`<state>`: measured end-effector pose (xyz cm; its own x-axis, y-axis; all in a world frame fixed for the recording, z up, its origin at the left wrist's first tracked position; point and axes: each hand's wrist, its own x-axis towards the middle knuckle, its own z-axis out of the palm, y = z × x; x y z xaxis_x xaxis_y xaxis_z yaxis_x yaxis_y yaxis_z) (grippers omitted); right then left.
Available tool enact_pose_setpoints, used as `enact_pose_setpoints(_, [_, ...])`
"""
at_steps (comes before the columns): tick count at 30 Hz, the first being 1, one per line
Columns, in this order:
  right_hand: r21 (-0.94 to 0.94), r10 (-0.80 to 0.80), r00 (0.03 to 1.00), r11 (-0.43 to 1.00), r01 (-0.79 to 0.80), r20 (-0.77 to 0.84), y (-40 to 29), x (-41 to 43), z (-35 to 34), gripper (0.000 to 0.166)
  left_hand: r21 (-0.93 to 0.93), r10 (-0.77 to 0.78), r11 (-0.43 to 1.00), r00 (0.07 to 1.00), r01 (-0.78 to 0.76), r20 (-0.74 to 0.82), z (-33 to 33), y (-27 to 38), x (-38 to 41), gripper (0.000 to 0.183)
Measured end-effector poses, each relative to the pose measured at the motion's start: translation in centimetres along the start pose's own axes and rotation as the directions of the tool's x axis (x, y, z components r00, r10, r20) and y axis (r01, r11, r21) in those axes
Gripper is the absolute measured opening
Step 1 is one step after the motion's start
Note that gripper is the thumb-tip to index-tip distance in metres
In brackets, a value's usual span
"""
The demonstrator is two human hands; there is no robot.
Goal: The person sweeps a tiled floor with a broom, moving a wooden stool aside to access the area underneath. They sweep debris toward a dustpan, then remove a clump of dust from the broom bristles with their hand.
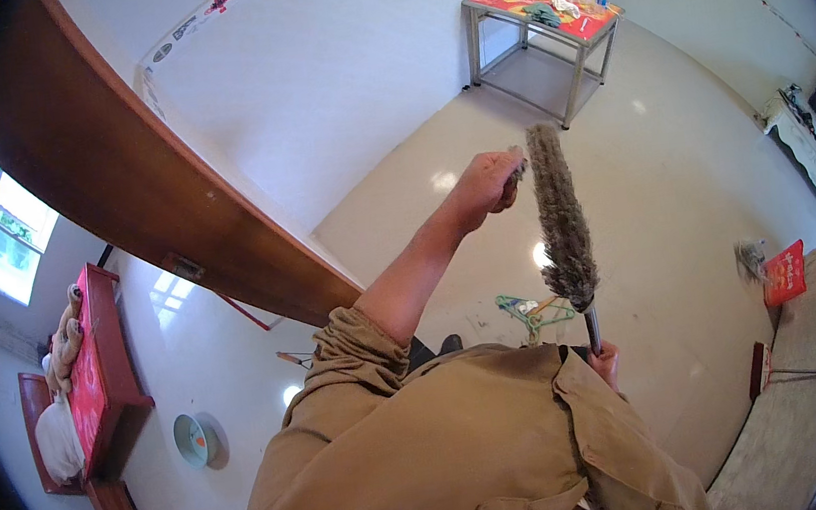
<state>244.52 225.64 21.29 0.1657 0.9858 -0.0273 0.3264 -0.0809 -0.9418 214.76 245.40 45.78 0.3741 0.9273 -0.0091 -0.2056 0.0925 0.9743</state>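
Observation:
A grey-brown fluffy duster point(562, 215) stands nearly upright in front of my chest, its metal handle point(593, 328) pointing down. Close to my body, my right hand point(605, 365) grips that handle; my jacket partly hides the hand. My left hand point(492, 183) is raised just left of the duster's upper part, with its fingers closed on a small grey tuft point(517, 159), perhaps dust or fluff. A narrow gap separates the tuft from the duster head.
Green clothes hangers point(535, 314) lie on the floor near my feet. A wooden door frame point(208, 225) rises at my left. Beyond are a metal-framed table point(580, 46), a basin point(193, 439), a red bed point(101, 373), a red bag point(785, 274) and a sofa point(779, 394).

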Motion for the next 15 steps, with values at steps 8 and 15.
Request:
enact_pose_setpoints(8, [-0.09,-0.017,0.999,0.996,0.013,-0.045,1.9,0.7,-0.2,0.033,0.254,0.041,0.966,0.999,-0.048,0.03,2.0,1.8,-3.7,0.039])
enact_pose_setpoints(15, [-0.039,-0.008,0.995,0.999,0.004,-0.102,2.8,1.1,-0.6,0.033,0.319,-0.075,0.945,0.997,0.079,-0.026,1.9,2.2,-4.8,0.039])
